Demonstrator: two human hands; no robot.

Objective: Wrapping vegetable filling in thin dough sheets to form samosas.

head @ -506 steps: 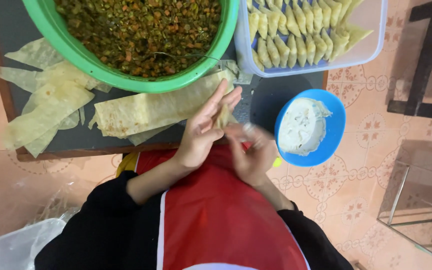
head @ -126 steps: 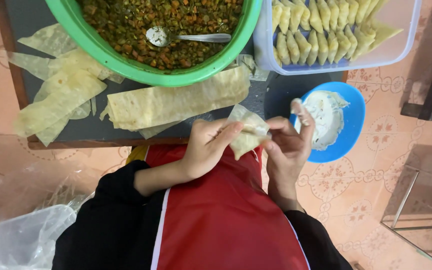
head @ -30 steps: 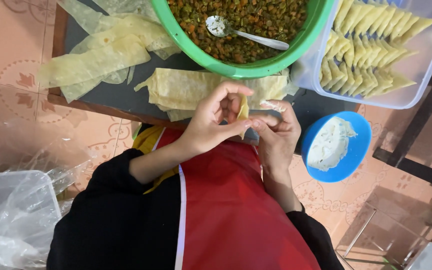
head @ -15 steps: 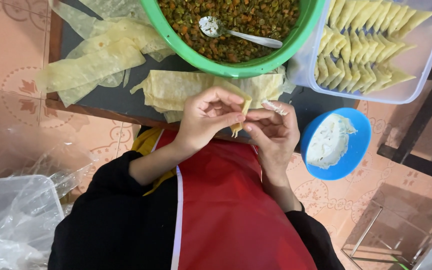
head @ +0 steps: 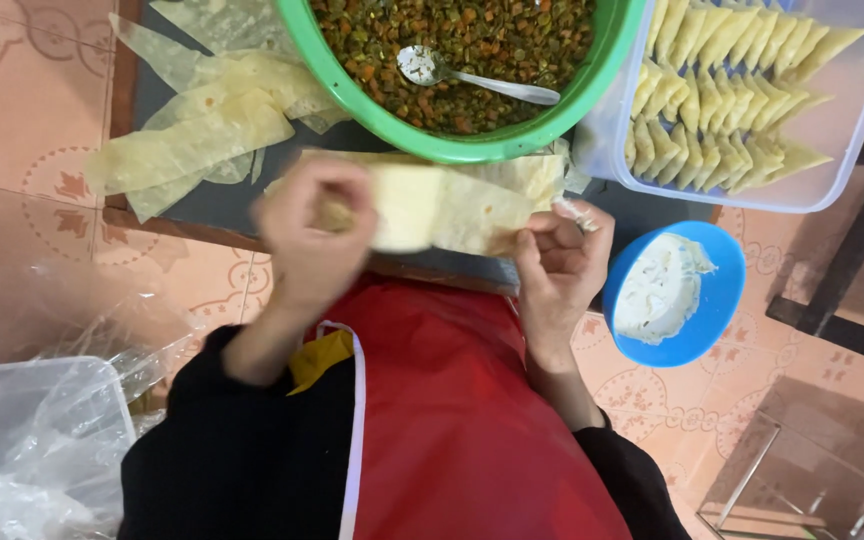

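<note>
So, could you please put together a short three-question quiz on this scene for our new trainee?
1. True or false: a spoon lies in the green bowl of chopped filling.
2. What does the blue bowl hold? A) white paste B) folded triangles C) water
3. Which hands touch the pastry strip?

Key
1. True.
2. A; the folded triangles sit in the clear tub.
3. Both: the left hand, blurred, and the right hand at its other end.

Even soft light; left hand (head: 314, 235) motion-blurred
</note>
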